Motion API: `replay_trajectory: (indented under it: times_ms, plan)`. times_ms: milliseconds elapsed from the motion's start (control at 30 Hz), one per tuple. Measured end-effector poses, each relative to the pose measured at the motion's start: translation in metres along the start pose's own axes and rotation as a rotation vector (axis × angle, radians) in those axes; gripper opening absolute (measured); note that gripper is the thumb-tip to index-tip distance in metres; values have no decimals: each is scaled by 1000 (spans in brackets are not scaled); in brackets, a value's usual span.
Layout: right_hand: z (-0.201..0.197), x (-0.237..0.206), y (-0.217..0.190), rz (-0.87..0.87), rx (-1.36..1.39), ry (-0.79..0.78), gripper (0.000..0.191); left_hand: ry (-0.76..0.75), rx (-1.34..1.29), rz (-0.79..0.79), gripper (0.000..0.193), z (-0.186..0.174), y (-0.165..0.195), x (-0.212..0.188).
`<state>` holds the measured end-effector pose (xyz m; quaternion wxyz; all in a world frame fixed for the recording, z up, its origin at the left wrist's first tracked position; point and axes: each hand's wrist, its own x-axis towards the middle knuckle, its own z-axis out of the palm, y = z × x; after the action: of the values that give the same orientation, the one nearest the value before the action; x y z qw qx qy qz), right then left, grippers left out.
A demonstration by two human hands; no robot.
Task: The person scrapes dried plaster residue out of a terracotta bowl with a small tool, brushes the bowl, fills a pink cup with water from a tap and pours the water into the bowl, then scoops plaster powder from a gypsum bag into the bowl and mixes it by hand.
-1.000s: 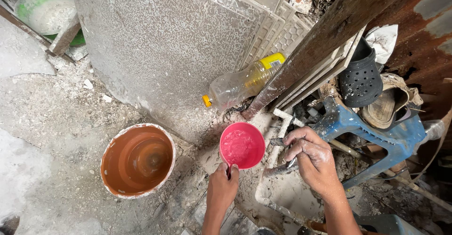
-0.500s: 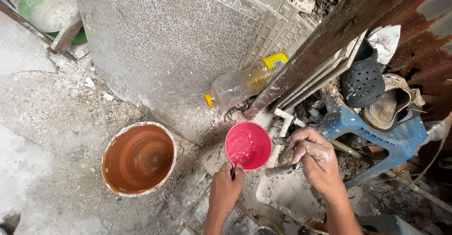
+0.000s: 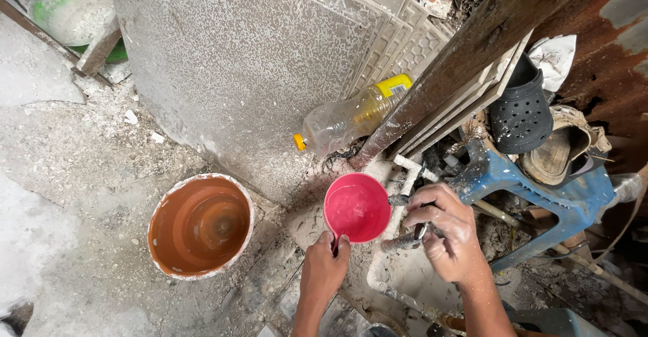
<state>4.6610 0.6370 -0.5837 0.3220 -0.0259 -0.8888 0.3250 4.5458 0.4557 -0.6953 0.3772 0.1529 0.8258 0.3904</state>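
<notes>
My left hand [image 3: 324, 269] grips the handle of a small pink cup [image 3: 356, 206] and holds it level, just left of a metal tap [image 3: 403, 241] on a white pipe [image 3: 409, 175]. My right hand [image 3: 447, 232], dusted with white powder, is closed around the tap's handle beside the cup's rim. The cup looks shallow and pink inside; whether it holds water I cannot tell.
An orange bucket [image 3: 200, 225] with murky water stands on the dusty floor at left. A speckled grey slab [image 3: 243, 67] leans behind, with a plastic bottle [image 3: 347, 117], stacked tiles, a black clog [image 3: 520, 111] and a blue plastic stool [image 3: 533, 185] at right. A green basin [image 3: 71, 13] sits far left.
The view has shifted slightly; the cup and both hands stay at the tap, with the right hand settled more firmly on the tap handle.
</notes>
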Motion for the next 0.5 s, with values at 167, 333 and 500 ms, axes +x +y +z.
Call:
replay_trajectory:
  times_ms: [167,333,500]
  plan:
    - [3,3,-6,130,-222,-10,12,17,-16,23,32,0,-1,0]
    - [8,3,-8,158,-242,47,24,29,0,31,32,0,1,0]
    - [9,3,-10,253,-225,47,27,-10,-20,-11,31,-1,6,-2]
